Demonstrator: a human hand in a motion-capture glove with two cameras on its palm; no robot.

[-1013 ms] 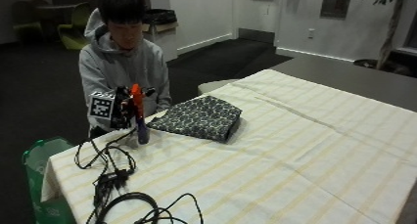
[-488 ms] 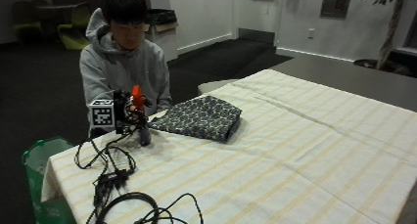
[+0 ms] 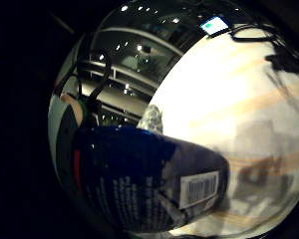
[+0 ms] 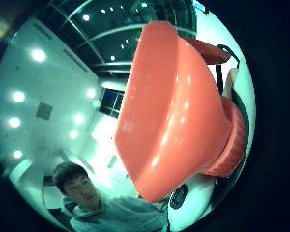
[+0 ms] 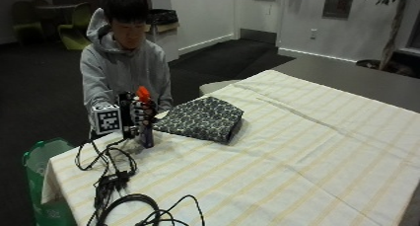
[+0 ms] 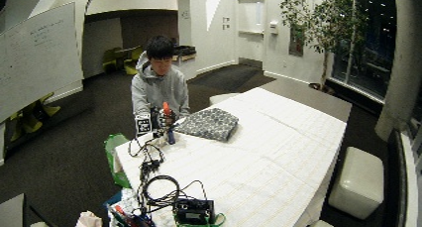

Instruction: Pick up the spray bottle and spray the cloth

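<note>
In the outside view my gloved right hand (image 5: 133, 115) grips the spray bottle (image 5: 147, 135) upright near the table's left end. The bottle has an orange spray head (image 5: 142, 94) and a dark blue body. Its base is at or just above the striped tablecloth (image 5: 308, 152); I cannot tell which. The folded dark patterned cloth (image 5: 200, 118) lies just right of the bottle, apart from it. The blue body with its barcode label (image 3: 154, 186) fills the little finger side view, with the patterned cloth (image 3: 150, 119) beyond. In the thumb side view the orange head (image 4: 174, 111) looms close.
Black cables (image 5: 108, 174) and a coiled loop (image 5: 141, 211) lie on the table in front of the bottle. A green bag (image 5: 41, 159) hangs at the table's left corner. A dark device (image 6: 192, 210) sits at the near end. The table stretches right of the cloth.
The hand and bottle have sunk slightly and edged toward the cloth. The person's head and upper body have shifted a little.
</note>
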